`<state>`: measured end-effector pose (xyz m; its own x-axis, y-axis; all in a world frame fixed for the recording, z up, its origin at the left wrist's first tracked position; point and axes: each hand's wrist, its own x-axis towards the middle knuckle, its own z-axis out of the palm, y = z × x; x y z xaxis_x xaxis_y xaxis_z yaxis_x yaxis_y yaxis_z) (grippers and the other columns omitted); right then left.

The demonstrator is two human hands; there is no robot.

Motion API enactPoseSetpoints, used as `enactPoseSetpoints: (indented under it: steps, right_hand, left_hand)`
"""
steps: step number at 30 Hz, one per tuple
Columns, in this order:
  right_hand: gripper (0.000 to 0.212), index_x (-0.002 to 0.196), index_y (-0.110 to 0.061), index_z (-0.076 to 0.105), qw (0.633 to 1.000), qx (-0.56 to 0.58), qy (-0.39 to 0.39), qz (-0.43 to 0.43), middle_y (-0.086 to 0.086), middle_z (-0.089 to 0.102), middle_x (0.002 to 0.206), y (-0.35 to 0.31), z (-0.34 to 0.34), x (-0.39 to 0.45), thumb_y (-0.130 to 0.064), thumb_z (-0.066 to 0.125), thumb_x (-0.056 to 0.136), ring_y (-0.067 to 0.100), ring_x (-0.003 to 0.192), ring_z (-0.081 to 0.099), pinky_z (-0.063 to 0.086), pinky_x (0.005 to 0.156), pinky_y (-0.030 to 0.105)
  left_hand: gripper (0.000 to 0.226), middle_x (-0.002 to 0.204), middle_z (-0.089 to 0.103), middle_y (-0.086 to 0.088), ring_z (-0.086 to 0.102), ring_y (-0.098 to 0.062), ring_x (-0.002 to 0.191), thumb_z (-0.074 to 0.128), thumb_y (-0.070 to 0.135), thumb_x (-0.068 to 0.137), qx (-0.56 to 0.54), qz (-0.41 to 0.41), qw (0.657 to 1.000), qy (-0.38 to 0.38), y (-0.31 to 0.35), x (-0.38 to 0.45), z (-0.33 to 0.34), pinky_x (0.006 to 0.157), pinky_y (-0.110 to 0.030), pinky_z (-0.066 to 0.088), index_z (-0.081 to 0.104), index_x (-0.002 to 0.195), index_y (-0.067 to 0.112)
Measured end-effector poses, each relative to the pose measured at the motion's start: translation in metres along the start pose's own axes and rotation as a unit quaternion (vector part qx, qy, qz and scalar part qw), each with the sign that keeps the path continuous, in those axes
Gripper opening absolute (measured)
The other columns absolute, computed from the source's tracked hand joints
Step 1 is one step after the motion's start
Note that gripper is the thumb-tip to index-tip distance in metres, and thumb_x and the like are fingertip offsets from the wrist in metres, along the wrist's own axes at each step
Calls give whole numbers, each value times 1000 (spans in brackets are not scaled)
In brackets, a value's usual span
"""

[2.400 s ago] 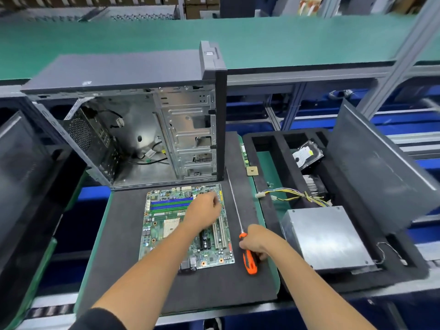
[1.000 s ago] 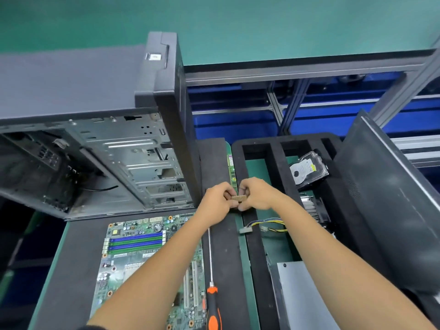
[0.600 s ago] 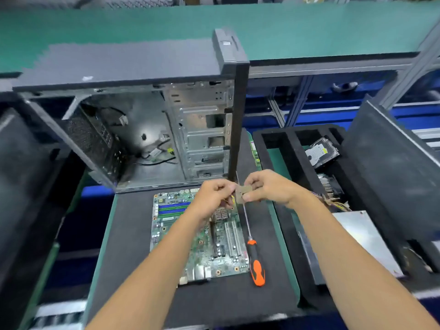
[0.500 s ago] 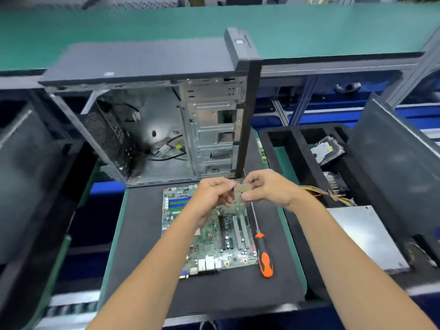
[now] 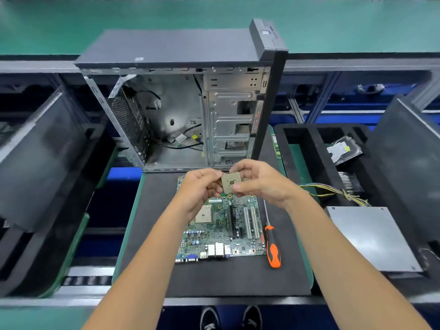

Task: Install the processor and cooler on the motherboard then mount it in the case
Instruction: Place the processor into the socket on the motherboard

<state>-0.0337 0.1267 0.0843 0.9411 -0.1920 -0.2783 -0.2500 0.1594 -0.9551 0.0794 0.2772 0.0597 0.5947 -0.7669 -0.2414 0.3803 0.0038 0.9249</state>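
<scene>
A: What's the risk, going left to right?

B: The open grey sheet-metal case (image 5: 181,110) stands behind, loose black cables inside; they could snag the board at mounting. Before it, on the black foam mat (image 5: 152,234), lies the flat green motherboard (image 5: 221,227), its beige square socket (image 5: 203,215) empty.

A: And the hands?

B: The left hand (image 5: 200,189) and right hand (image 5: 259,182) both have curled fingers pinching the edges of the small square tan processor (image 5: 231,182), held above the board with its pin side facing up. That fine pin grid looks fragile; a slipped fingertip or a wrongly turned seating could, I'd judge, bend pins.

A: Further right?

B: The long thin steel screwdriver with an orange-and-black handle (image 5: 272,251) lies just beside the board. A dull silver metal box (image 5: 371,236) sits in the black foam tray (image 5: 307,148).
</scene>
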Motion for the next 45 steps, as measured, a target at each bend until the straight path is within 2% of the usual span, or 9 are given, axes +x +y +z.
enactPoseSetpoints:
  steps: [4, 8, 12, 18, 22, 27, 35, 41, 45]
  right_hand:
    - [26, 99, -8, 59, 998, -15, 58, -14, 9, 70, 78, 0, 0, 4, 8, 69, 81, 21, 71, 65, 52, 67, 29]
    - [19, 89, -9, 65, 997, -32, 70, -25, 2, 67, 68, -1, -1, 3, 6, 72, 80, 17, 67, 63, 51, 67, 27]
    - [18, 84, -11, 70, 996, -43, 65, -38, 2, 67, 68, -6, -1, 1, 5, 75, 77, 13, 67, 63, 51, 68, 24]
    - [17, 87, -11, 72, 995, -38, 71, -52, 6, 68, 72, -8, -4, -1, 2, 76, 77, 18, 72, 61, 47, 78, 36]
    - [19, 92, -10, 69, 995, -24, 86, -55, 5, 70, 74, -9, -5, 0, -1, 77, 78, 18, 71, 62, 47, 75, 34]
    - [21, 89, -12, 67, 992, -23, 103, -67, 4, 70, 71, -9, -6, 3, -4, 80, 75, 16, 70, 64, 49, 76, 33]
    - [19, 97, -6, 66, 994, -40, 85, -49, 10, 69, 84, -10, -5, 6, -11, 76, 82, 19, 77, 66, 57, 78, 35]
    - [9, 90, -7, 70, 990, -90, 104, -42, 6, 69, 75, -12, -6, 11, -5, 74, 82, 17, 69, 64, 55, 70, 30]
    - [6, 88, -9, 71, 989, -101, 99, -36, 9, 70, 77, -11, -8, 11, -7, 74, 82, 18, 71, 63, 53, 73, 34]
  left_hand:
    - [23, 68, 67, -8, 58, -15, 51, 53, -4, 87, 47, 4, 999, -19, 1, -8, -3, 48, -22, 50, 71, 81, 10]
    - [14, 68, 65, -3, 62, -17, 57, 57, 4, 88, 106, 21, 994, -27, 7, -8, 2, 50, -23, 50, 68, 84, 13]
    - [16, 64, 65, -4, 59, -15, 54, 62, 13, 90, 108, 42, 993, 8, 12, -5, 6, 50, -22, 49, 69, 76, 12]
    - [13, 67, 68, -11, 61, -15, 51, 61, 7, 89, 66, 19, 998, -12, 14, -4, 5, 49, -19, 49, 69, 79, 4]
    - [13, 66, 65, -13, 61, -16, 50, 58, 5, 90, 30, -1, 1000, 0, 14, -1, 7, 46, -19, 49, 68, 81, 2]
    - [18, 66, 63, -11, 61, -16, 52, 66, 19, 87, 45, 7, 999, -18, 14, 0, 9, 49, -19, 49, 69, 77, 5]
    - [10, 72, 69, -11, 61, -13, 57, 64, 7, 88, 20, 47, 998, 36, 16, 8, 10, 55, -20, 52, 70, 79, 6]
    - [13, 80, 69, -5, 62, -14, 74, 62, 4, 86, 99, 51, 993, 33, 19, 11, 9, 64, -26, 51, 73, 86, 11]
    - [9, 73, 66, -5, 58, -11, 65, 65, 9, 86, 115, 52, 991, 33, 22, 12, 9, 58, -23, 49, 74, 85, 7]
